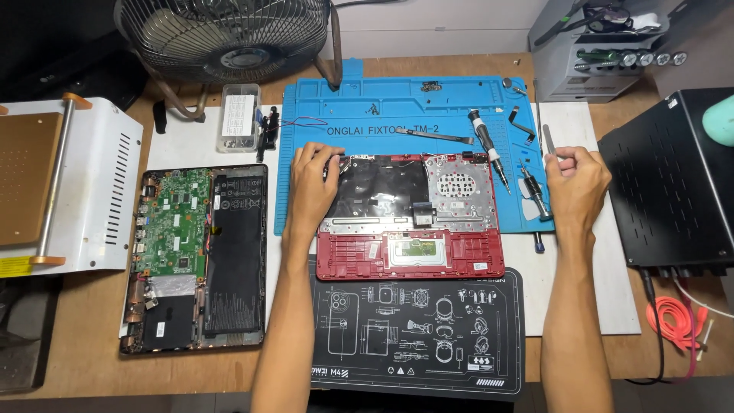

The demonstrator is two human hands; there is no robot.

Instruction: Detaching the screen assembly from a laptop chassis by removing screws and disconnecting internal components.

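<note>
I take the blue repair mat [397, 115] as my landmark. On its near half lies a red laptop shell [410, 216], opened up and showing its inside, its near edge overhanging onto a black printed mat [417, 333] that sits just on my side of the blue one. My left hand [312, 183] rests on the shell's far left corner, fingers spread a little and pressing flat on it; it grips nothing that I can see. My right hand [577, 183] hovers at the blue mat's right edge, closed loosely around a pair of slim metal tweezers [548, 141] that stick up toward the far side; I think the thumb and forefinger pinch them, though the grip itself is hidden behind the knuckles.

On the blue mat's right part, between the shell and my right hand, lie a screwdriver [489, 149] and a second short driver [535, 197]. Left of the blue mat, well apart from the shell, a second opened laptop base [197, 260] shows its green board and black battery. Beyond it, just off the blue mat's far left corner, stands a clear plastic box [239, 117], and a fan [229, 34] stands behind that. To the right of the blue mat sits a black metal case [673, 183].
</note>
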